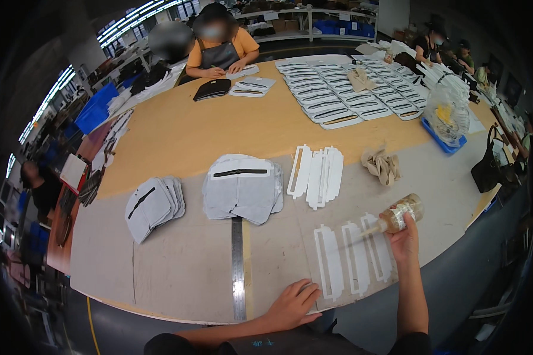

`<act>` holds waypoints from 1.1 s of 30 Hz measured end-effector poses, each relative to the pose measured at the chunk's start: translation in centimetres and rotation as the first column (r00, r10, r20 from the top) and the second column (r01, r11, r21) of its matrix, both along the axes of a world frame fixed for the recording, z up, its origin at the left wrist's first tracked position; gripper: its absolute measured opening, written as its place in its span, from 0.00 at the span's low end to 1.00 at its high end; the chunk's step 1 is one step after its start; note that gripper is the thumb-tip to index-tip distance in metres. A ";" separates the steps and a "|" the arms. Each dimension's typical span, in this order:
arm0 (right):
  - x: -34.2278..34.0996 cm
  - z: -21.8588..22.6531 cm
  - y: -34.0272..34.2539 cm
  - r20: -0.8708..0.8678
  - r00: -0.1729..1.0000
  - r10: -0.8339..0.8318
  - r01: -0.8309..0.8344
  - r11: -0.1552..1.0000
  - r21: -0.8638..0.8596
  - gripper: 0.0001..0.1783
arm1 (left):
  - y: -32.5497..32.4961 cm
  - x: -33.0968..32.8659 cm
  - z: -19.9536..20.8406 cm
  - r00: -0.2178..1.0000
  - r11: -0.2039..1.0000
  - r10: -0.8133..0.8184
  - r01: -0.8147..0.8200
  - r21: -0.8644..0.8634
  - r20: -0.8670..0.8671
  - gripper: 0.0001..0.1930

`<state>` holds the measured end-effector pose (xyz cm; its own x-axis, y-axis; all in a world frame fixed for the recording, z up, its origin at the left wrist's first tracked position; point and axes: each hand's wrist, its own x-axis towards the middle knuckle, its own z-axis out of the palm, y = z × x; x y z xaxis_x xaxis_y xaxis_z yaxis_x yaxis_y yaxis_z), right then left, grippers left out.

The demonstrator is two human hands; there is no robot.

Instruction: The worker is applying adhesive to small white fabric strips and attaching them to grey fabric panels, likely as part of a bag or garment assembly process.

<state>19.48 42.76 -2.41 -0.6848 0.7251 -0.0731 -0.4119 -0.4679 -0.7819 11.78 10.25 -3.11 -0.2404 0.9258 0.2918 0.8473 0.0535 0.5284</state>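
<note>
Desk (177, 136): large, tan and grey top, carrying all stock; other people sit at its far side, at 12 and 1 o'clock.

Finished rows (349, 89): many grey panels with white frames, laid out in ranks at 1 o'clock. By their look these are done pieces, and they are the greater share of what shows.

Grey panel stack (243, 189): centre, one white frame already seated on top. A second, fanned stack (153, 206) lies at 9 o'clock. Both appear still to be worked.

Spare white frames (317, 171): a small overlapping pile just right of the centre stack, untouched.

Steel ruler (237, 266): lying at 6 o'clock, pointing to the centre stack.

Three white frames (352, 260): side by side on a board at 5 o'clock; the piece in hand.

Glue bottle (400, 214): amber, nozzle tipped down to the rightmost frame. Judged: the gluing of this trio is under way, not complete.

Right hand (404, 242): fingers clenched around the bottle.

Left hand (293, 305): fingers released, spread flat, pressing the board's near edge at 6 o'clock.
</note>
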 end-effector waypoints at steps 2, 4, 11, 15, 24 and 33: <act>0.0 0.2 -0.1 -0.005 1.000 0.017 -0.017 1.000 -0.003 0.27 | 0.0 0.0 -0.1 1.000 1.000 0.002 -0.002 -0.004 0.002 0.28; 0.1 0.3 -0.2 -0.019 1.000 0.018 -0.019 0.999 -0.050 0.26 | 0.0 0.1 -0.1 1.000 1.000 -0.001 0.001 -0.005 0.004 0.28; -0.2 0.5 -0.1 -0.028 0.999 0.036 -0.037 0.999 -0.027 0.25 | 0.1 0.1 0.2 1.000 1.000 -0.014 0.014 -0.023 -0.008 0.28; -0.4 0.7 0.0 0.000 1.000 0.021 -0.021 0.999 0.039 0.24 | 0.1 0.1 0.3 0.999 1.000 0.009 -0.010 -0.022 -0.041 0.28; -0.6 1.5 -0.5 0.096 0.988 -0.119 0.105 0.984 0.142 0.26 | 0.5 0.0 0.3 1.000 0.999 0.010 -0.011 -0.040 -0.023 0.29; -1.6 2.6 -1.3 0.171 0.964 -0.205 0.152 0.948 0.279 0.24 | 0.5 -0.1 1.0 0.999 0.997 0.030 -0.033 -0.071 -0.044 0.32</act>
